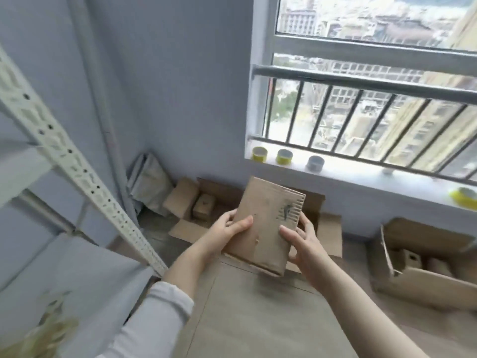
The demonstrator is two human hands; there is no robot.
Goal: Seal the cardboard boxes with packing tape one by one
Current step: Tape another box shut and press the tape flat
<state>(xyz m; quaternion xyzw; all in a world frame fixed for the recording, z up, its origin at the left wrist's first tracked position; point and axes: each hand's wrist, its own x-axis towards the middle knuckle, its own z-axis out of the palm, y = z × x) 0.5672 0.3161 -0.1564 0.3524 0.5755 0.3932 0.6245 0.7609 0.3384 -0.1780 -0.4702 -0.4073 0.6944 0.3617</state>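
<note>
I hold a small brown cardboard box [265,223] in the air with both hands, its broad face towards me and a dark scuff near its upper right corner. My left hand [227,231] grips its left edge, thumb across the front. My right hand [302,241] grips its right edge, thumb on the front. Below it lies a large flat cardboard surface [258,313]. Several tape rolls stand on the windowsill: two yellow ones [259,154] [284,156], a grey one [315,163] and another yellow one [464,197] at the far right.
A big open carton [206,192] on the floor behind holds smaller boxes. Another open carton [423,259] with boxes sits at the right. A white metal shelf upright [77,161] slants along the left. Grey padded bags [149,179] lean in the corner. A barred window is above.
</note>
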